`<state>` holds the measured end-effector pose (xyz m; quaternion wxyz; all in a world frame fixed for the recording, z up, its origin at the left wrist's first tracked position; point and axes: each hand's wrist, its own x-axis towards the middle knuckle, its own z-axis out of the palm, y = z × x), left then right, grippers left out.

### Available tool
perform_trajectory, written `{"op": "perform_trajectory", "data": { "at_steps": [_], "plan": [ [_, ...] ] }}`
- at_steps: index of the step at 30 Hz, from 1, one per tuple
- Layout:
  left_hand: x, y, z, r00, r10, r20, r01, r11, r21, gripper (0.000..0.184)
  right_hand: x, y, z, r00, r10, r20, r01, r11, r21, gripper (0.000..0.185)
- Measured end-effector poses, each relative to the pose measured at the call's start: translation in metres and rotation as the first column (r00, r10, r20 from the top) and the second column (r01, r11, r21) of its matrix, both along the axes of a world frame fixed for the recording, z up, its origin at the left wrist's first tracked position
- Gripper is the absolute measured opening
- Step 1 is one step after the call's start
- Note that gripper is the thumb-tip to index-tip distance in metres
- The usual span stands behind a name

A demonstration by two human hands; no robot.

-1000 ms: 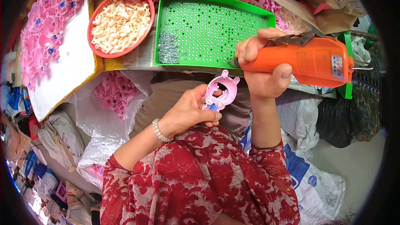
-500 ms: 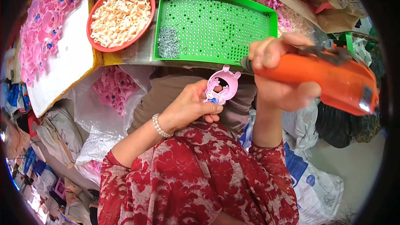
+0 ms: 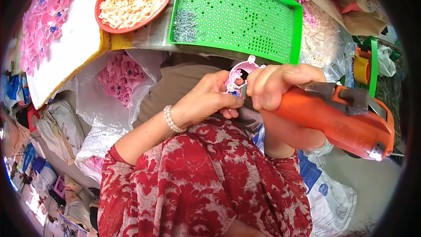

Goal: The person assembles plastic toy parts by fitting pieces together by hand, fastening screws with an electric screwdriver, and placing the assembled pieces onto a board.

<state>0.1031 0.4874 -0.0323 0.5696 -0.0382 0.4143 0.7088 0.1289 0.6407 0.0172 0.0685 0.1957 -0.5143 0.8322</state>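
Note:
My left hand (image 3: 209,95) pinches a pink plastic toy part (image 3: 245,68), a round hollow shell with small ears and a bit of blue near its base. An orange electric screwdriver (image 3: 326,120) lies in the grip of my right hand (image 3: 280,87), its front end pointing left at the lower part of the toy. My right fingers cover part of the shell and the screwdriver's tip, so I cannot tell whether the tip touches it. Both hands are above my lap, in front of the work surface.
A green perforated tray (image 3: 245,51) holds small silver screws (image 3: 186,26) at its left. Beside it stands a red bowl (image 3: 127,29) of cream plastic pieces. Pink parts (image 3: 48,13) lie on a white board (image 3: 81,30); more fill a plastic bag (image 3: 90,90) below.
My right hand has brought the screwdriver down and left to the pink toy part. My left hand still holds the part, now a little higher and farther right. The view has shifted slightly.

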Motion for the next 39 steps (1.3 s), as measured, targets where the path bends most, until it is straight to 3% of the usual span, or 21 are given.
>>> {"op": "perform_trajectory", "data": {
  "at_steps": [19, 26, 31, 35, 37, 39],
  "plan": [
    [0.013, 0.007, 0.0, 0.991, 0.095, -0.095, -0.103, 0.991, -0.087, 0.018, 0.009, -0.01, -0.011, 0.985, -0.12, 0.123, 0.112, 0.991, 0.066, 0.075],
    [0.019, 0.007, -0.001, 0.977, 0.176, -0.116, -0.189, 0.976, -0.11, 0.016, 0.006, -0.012, -0.023, 0.997, -0.07, 0.034, 0.067, 0.995, 0.079, 0.072],
    [0.014, 0.002, 0.004, 0.978, 0.159, -0.138, -0.171, 0.982, -0.08, 0.019, 0.007, -0.024, -0.02, 0.978, -0.163, 0.13, 0.171, 0.984, -0.056, 0.074],
    [0.014, -0.008, -0.002, 0.968, 0.178, -0.178, -0.183, 0.983, -0.011, 0.026, 0.007, -0.02, -0.001, 0.993, -0.114, -0.003, 0.114, 0.993, 0.014, 0.081],
    [0.018, -0.02, -0.009, 0.971, 0.182, -0.152, -0.189, 0.982, -0.029, 0.032, 0.005, -0.016, 0.01, 0.996, -0.081, -0.048, 0.078, 0.995, -0.058, 0.081],
    [0.019, -0.039, -0.008, 0.969, 0.182, -0.167, -0.193, 0.98, -0.055, 0.037, 0.007, -0.015, 0.016, 0.987, -0.146, -0.06, 0.144, 0.989, -0.037, 0.082]
  ]
}}
